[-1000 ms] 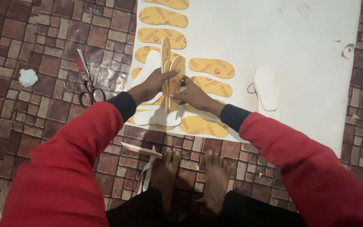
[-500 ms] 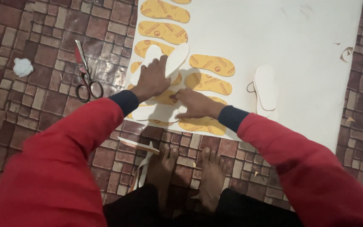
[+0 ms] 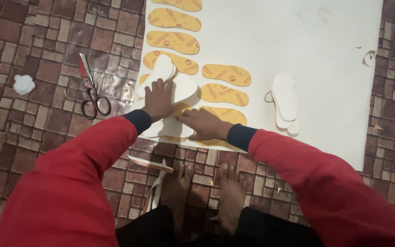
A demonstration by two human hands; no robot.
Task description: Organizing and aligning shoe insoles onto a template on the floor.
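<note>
Left hand (image 3: 158, 98): fingers flat, spread on a white insole (image 3: 163, 73), centre frame, gripping nothing.
Right hand (image 3: 204, 123): fingers flat, pressing the white cutouts (image 3: 174, 128) below.
Sheet (image 3: 307, 45): white, on the floor, carrying yellow insoles (image 3: 227, 74).
Stack (image 3: 285, 101): white insoles, right.
Scissors (image 3: 92, 91): left, on tiles.

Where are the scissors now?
In the head view the scissors lie on the brick floor, left of the white sheet and the left hand.
</note>
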